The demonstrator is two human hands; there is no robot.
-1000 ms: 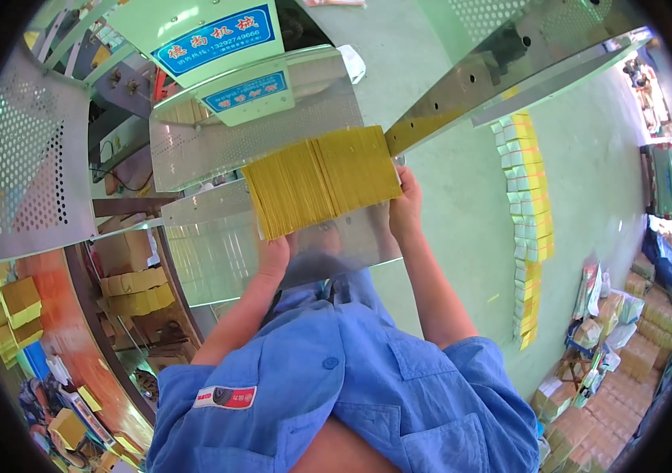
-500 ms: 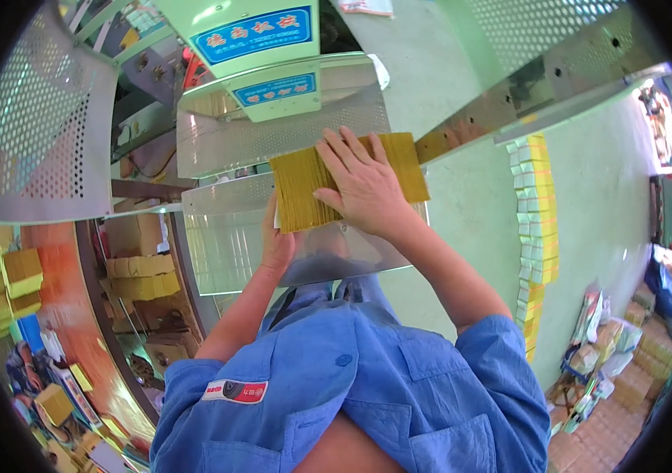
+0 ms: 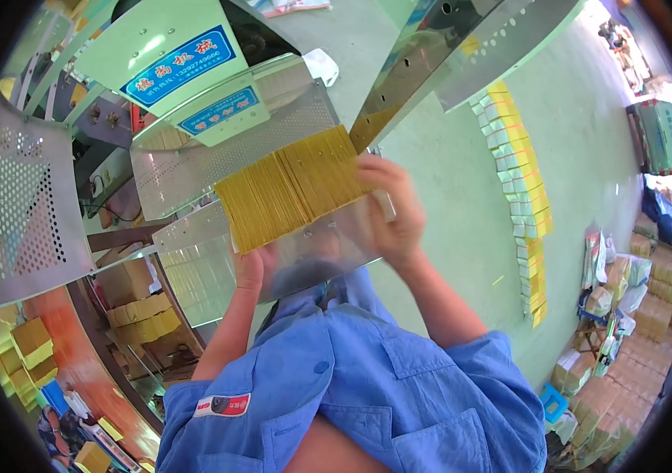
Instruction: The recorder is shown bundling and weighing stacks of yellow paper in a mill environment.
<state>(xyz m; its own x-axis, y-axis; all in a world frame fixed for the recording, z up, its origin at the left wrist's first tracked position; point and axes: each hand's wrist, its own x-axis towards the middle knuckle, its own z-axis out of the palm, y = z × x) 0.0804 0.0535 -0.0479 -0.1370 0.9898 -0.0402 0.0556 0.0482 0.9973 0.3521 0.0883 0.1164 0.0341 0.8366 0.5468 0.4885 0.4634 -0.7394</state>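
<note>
A long stack of yellow paper pieces [image 3: 293, 188], packed on edge with a narrow gap near its middle, lies at a slant over the shiny metal tray. My left hand [image 3: 253, 266] supports its near left end; most of the fingers are hidden beneath the stack. At the right end my right hand [image 3: 397, 211] is closed round the edge, slightly blurred by motion. A small white piece [image 3: 386, 205] shows between its thumb and fingers; I cannot tell whether it belongs to the stack.
A perforated metal tray [image 3: 147, 185] belongs to a pale green machine [image 3: 143, 47]. A steel beam [image 3: 399, 79] rises just beyond the stack's right end. On the floor to the right runs a row of yellow-and-white bundles [image 3: 519, 169]. Wrapped packages [image 3: 616, 386] are piled farther right.
My right hand has moved off the top of the stack to its right end. The view has turned, so the stack appears farther left and more slanted. My left hand stays under its left end.
</note>
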